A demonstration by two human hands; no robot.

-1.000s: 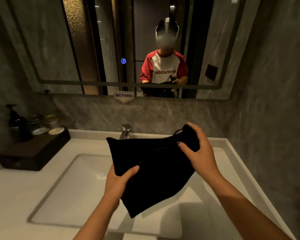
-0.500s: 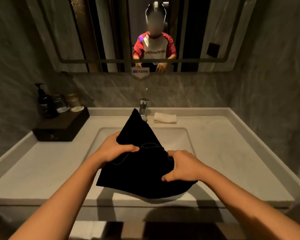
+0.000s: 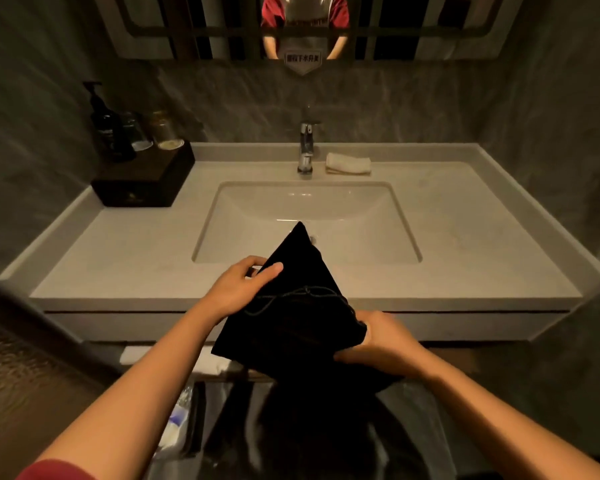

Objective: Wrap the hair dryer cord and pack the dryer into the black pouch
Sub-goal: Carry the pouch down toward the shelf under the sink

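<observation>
The black pouch point(image 3: 291, 323) hangs in front of the counter's front edge, held between both hands, with one corner pointing up over the basin. Its thin drawstring cord point(image 3: 288, 296) lies across the front of the cloth. My left hand point(image 3: 238, 289) grips the pouch's upper left edge, thumb on top. My right hand point(image 3: 381, 344) clasps its lower right side. The hair dryer and its cord are not visible; whether the dryer is inside the pouch cannot be told.
A white counter point(image 3: 118, 258) holds a sunken sink point(image 3: 361, 237) with a chrome tap point(image 3: 305, 147). A folded white cloth point(image 3: 349, 163) lies beside the tap. At back left, a black box point(image 3: 142, 180) carries a pump bottle point(image 3: 106, 123) and two jars. A bin sits below.
The view has tilted down and the hands with the pouch have drawn back from over the basin to the counter's front edge. Both hands keep their grip.
</observation>
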